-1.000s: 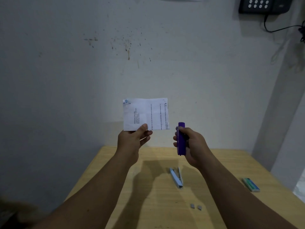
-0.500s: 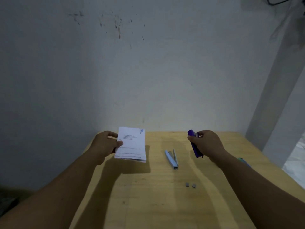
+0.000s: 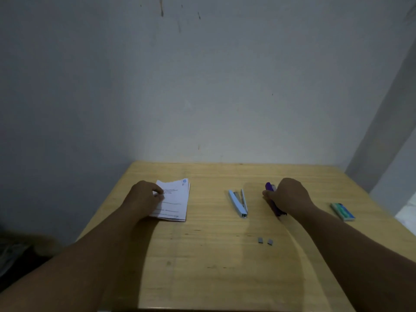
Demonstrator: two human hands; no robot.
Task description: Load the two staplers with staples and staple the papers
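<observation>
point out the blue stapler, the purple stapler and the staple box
blue stapler [image 3: 238,203], head view, middle of its open body
purple stapler [image 3: 268,186], head view, exposed far end
staple box [image 3: 342,211], head view, top face

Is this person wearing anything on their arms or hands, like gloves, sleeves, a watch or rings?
Nothing that shows. Both forearms are bare from the bottom of the picture to the wrists, with no sleeves in view. The left hand and right hand have no gloves, and no watch, bracelet or ring is visible, though the light is dim.

A pale wooden table [image 3: 225,255] stands against a grey wall [image 3: 202,86] (stained near the top), dimly lit.
</observation>
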